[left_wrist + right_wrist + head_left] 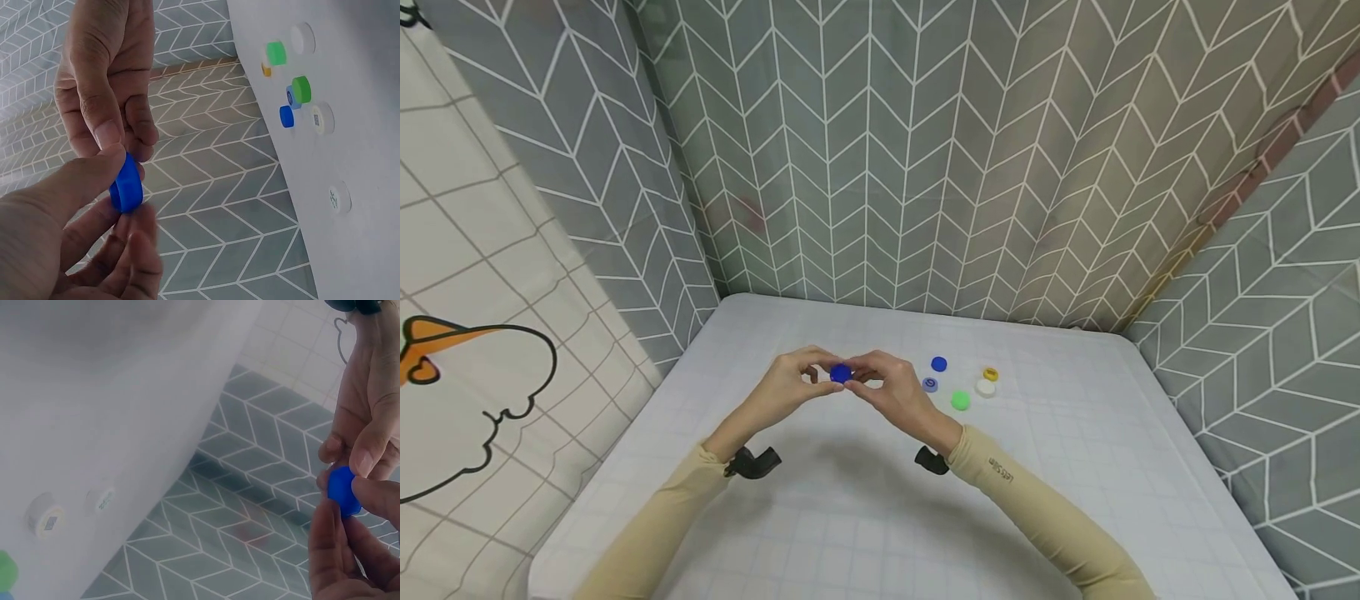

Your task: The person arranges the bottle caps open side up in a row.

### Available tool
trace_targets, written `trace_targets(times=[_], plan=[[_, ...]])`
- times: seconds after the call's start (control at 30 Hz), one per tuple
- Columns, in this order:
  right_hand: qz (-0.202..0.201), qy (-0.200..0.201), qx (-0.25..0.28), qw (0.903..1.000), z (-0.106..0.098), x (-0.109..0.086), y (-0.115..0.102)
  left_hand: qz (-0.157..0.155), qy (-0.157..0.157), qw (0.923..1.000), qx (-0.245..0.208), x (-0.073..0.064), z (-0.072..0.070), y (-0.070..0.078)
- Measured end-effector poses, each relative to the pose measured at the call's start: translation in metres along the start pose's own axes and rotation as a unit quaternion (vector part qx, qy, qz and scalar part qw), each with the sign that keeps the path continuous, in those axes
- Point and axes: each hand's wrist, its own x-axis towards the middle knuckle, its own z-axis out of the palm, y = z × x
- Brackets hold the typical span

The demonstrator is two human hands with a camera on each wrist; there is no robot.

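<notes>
A blue bottle cap is held up above the table between both hands. My left hand pinches its left side with thumb and fingers. From the other side my right hand grips the same cap by the fingertips. In the left wrist view the cap is seen edge-on, its ridged side wall showing. The right wrist view has the cap face-on, with fingertips of both hands at its rim.
On the white table, right of the hands, lie a blue cap, a light blue cap, a green cap, a yellow cap and a white cap. A patterned curtain hangs behind the table.
</notes>
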Motion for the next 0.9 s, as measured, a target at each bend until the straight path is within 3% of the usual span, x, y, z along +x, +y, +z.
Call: trace_targets(times=[0.5,0.7,0.8,0.9], plan=[[0.018,-0.018,-0.041,0.9989,0.006,-0.002,0.003,-0.007,-0.044,0.9989,0.015,-0.006,-0.003,0.004],[0.056,-0.096,-0.095,0.9892,0.010,0.000,-0.001,-0.027,-0.104,0.9942,0.005,-0.012,-0.002,-0.005],[0.059,-0.136,-0.121,0.9815,0.017,-0.002,-0.001,-0.028,-0.134,0.9901,0.031,-0.015,0.000,-0.012],[0.048,-0.154,-0.139,0.9771,0.025,-0.005,-0.001,-0.027,-0.141,0.9874,0.067,-0.020,0.004,-0.019]])
